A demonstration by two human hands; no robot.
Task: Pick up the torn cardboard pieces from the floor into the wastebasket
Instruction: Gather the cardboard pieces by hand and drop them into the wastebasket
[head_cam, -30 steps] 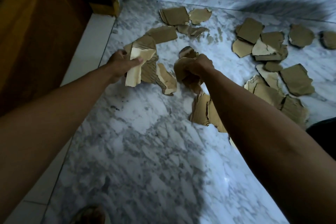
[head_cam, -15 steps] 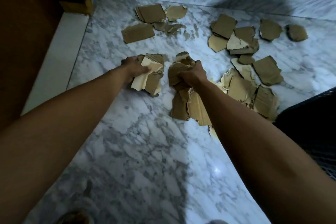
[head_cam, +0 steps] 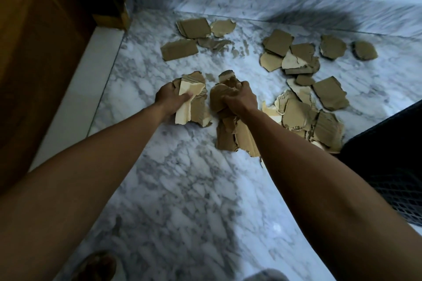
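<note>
My left hand (head_cam: 170,99) grips a bunch of torn cardboard pieces (head_cam: 194,102), brown and pale, above the marble floor. Just to its right my right hand (head_cam: 239,98) grips a second, longer bunch of cardboard (head_cam: 230,137) that hangs down under the wrist. Several loose brown pieces lie on the floor: a group at the back (head_cam: 194,27), a flat piece (head_cam: 179,49) behind my left hand, and a wide scatter at the right (head_cam: 301,109). The black mesh wastebasket (head_cam: 392,166) shows at the right edge, its inside hidden.
A dark wooden door and frame (head_cam: 45,52) stands along the left, with a white threshold strip (head_cam: 80,98) beside it. A marble skirting (head_cam: 251,0) and pale wall close off the back. A foot (head_cam: 96,267) is at the bottom left on the marble floor (head_cam: 182,189).
Both hands drew back toward me and close together with their cardboard bunches, leaving a flat piece on the floor behind. The view shifted and more of the wastebasket now shows at right.
</note>
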